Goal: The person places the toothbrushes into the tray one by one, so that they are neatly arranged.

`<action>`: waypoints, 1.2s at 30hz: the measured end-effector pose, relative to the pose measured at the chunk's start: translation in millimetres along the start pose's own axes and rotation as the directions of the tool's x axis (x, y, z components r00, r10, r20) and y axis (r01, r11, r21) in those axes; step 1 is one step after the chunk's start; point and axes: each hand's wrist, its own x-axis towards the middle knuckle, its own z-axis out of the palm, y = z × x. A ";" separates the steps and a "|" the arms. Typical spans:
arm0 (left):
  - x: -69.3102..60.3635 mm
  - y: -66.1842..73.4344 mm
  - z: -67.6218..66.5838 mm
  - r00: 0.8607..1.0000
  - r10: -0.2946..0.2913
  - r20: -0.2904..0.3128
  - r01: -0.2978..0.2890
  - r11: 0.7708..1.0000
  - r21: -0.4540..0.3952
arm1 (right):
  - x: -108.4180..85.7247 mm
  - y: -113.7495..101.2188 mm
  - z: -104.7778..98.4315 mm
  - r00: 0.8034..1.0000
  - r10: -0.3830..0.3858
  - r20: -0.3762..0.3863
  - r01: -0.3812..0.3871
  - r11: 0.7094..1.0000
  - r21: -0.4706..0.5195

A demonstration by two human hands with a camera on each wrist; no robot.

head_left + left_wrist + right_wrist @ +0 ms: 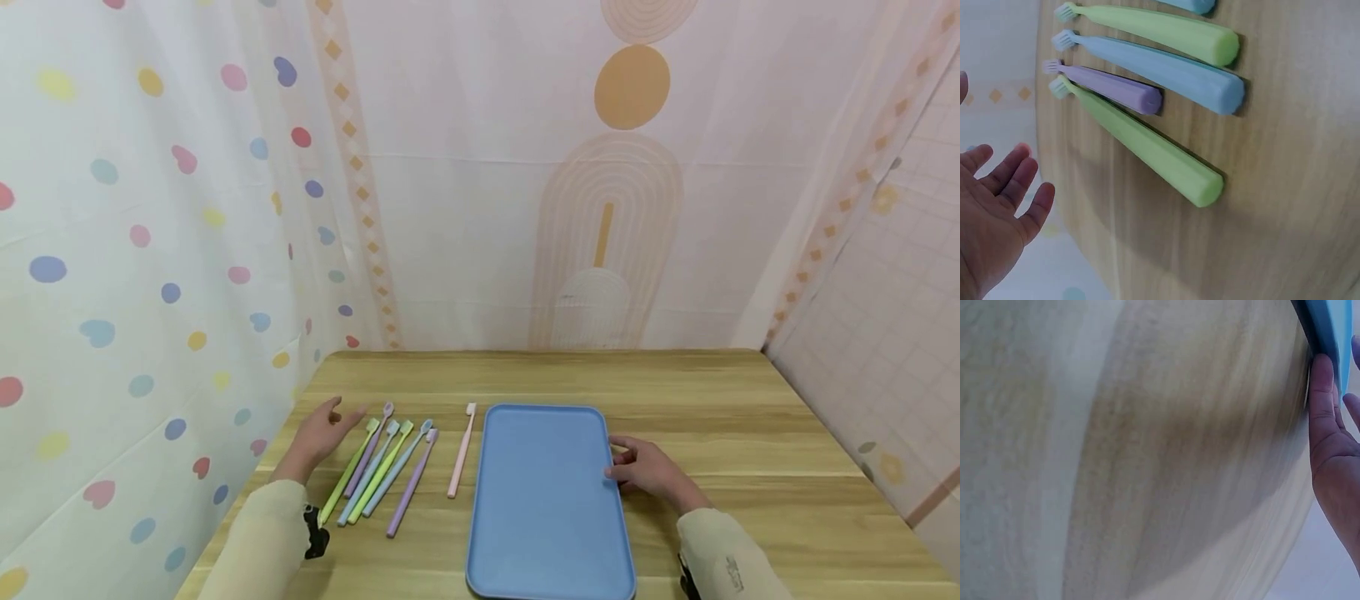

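Note:
Several toothbrushes [382, 479] in green, purple and blue lie side by side on the wooden table, heads pointing away. A pink toothbrush [461, 454] lies apart from them, beside a blue rectangular tray [551, 500]. My left hand [322, 435] hovers left of the group, fingers extended and holding nothing. In the left wrist view, its palm and spread fingers show beside the nearest green toothbrush [1147, 150]. At the tray's right edge, my right hand [648, 471] grips the rim between thumb and fingers. The right wrist view shows a finger against the tray's outer side [1322, 325].
The wooden table [750, 433] extends to the right of the tray and behind it. A dotted curtain [157, 250] hangs along the left side, and a patterned curtain [465, 233] hangs behind the far edge.

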 end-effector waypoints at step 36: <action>-23.9 -45.8 13.1 0.987 -0.077 0.140 0.110 0.963 -0.247 | -4.7 4.8 3.9 1.000 -0.008 -0.028 0.008 1.000 0.011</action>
